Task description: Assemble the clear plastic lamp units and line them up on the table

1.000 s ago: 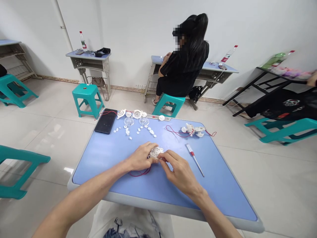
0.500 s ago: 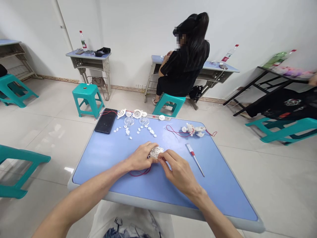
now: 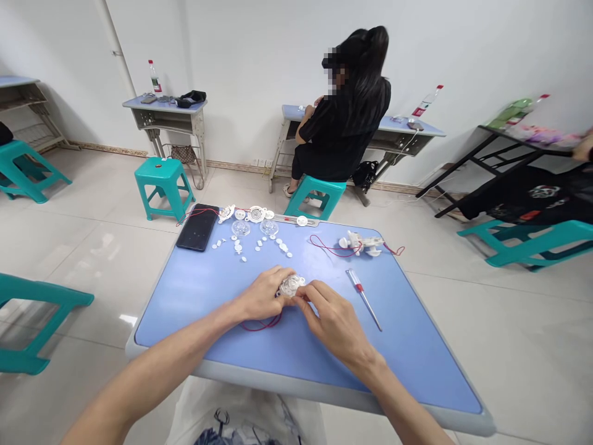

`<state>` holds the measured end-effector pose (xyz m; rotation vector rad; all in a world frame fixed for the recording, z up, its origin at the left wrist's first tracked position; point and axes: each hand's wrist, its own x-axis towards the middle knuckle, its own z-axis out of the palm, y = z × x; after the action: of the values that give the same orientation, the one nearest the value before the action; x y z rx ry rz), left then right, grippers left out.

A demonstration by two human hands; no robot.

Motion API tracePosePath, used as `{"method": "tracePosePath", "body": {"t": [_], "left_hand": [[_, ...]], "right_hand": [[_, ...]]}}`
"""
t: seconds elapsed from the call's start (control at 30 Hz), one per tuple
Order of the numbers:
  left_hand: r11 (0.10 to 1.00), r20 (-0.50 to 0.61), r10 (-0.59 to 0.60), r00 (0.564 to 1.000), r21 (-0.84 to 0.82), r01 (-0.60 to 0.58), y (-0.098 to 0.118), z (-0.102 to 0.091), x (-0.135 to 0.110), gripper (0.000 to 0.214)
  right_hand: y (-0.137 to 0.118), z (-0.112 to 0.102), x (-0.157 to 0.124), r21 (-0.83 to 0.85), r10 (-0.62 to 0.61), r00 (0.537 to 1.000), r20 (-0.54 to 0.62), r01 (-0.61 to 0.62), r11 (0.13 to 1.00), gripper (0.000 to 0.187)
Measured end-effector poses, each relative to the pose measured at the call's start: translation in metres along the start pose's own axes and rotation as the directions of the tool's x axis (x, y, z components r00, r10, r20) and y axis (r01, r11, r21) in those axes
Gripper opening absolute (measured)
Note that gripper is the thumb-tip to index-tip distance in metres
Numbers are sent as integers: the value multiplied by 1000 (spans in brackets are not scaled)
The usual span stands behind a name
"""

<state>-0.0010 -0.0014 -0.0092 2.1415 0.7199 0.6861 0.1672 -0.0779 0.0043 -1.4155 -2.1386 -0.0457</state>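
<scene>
A small round assembly (image 3: 291,285), white and clear plastic, is held just above or on the blue tabletop (image 3: 194,303). My left hand (image 3: 266,293) grips it from the left, thumb below and fingers behind. Against its right edge, my right hand (image 3: 331,312) has thumb and forefinger pinched together; whether a small piece sits between them is hidden. A red cord (image 3: 264,324) loops out under my left hand. To the right lies a screwdriver (image 3: 364,296) with a clear and red handle.
Small white plastic parts (image 3: 238,247), two clear domes (image 3: 241,227) and a black phone (image 3: 198,227) lie along the far side. White assembled pieces (image 3: 361,243) with red cord rest at the far right. Beyond, a person (image 3: 349,117) sits on a green stool (image 3: 319,194).
My hands hold nearly the same pose on the round assembly. The view has shifted very slightly; nothing else has visibly moved.
</scene>
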Motion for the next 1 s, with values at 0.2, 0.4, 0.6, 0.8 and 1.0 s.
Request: {"method": "tracePosePath", "body": {"t": [0.2, 0.4, 0.6, 0.8, 1.0], "left_hand": [[1000, 12, -13, 1000, -12, 13, 1, -1, 1, 37], [1000, 16, -25, 1000, -8, 25, 2, -1, 1, 38], [1000, 15, -16, 1000, -7, 17, 1, 0, 2, 39], [1000, 10, -18, 1000, -8, 18, 1, 0, 1, 38], [1000, 12, -13, 1000, -18, 14, 0, 0, 1, 38]], "right_hand": [[-2, -5, 2, 43, 5, 999, 36, -7, 999, 17], [-2, -3, 2, 55, 28, 999, 41, -30, 998, 20], [-1, 2, 0, -87, -45, 999, 20, 47, 995, 21], [1, -2, -1, -41, -56, 998, 31, 57, 998, 24], [-1, -8, 1, 46, -43, 998, 44, 41, 998, 24]]}}
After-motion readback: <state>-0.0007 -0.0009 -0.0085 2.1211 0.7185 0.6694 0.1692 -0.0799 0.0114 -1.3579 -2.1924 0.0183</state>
